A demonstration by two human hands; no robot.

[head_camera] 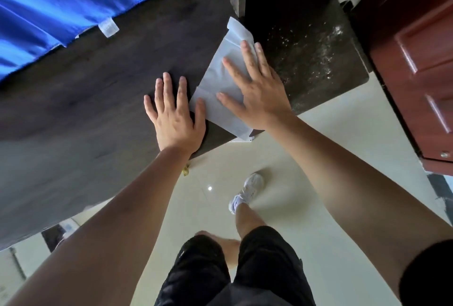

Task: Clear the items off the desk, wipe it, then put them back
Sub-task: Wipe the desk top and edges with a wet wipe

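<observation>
- Far left, a bright blue cloth point(61, 1) is spread over the back of the dark wooden desk point(85, 99), a small white tag point(108, 26) on its hem lying on the bare wood.
- In front of the cloth the desk top is bare, dark and a little blurred.
- Moving in, the left hand point(175, 115) is pressed flat on the desk near its front corner, fingers spread wide, gripping nothing; its thumb just touches the edge of the white sheet.
- There's the white wipe point(220, 85), a folded paper sheet lying along the desk's right-hand edge, its near corner poking out past the front edge.
- The right hand point(257, 89) lies palm down on top of that sheet, fingers splayed open, pinning it to the desk rather than pinching it.
- Just right of the desk, a lower black speckled surface point(308, 48).
- Below, pale floor tiles point(294, 158), black shorts point(232, 269) and one white shoe point(247, 191).
- Far right, a reddish-brown cabinet door point(421, 60).
</observation>
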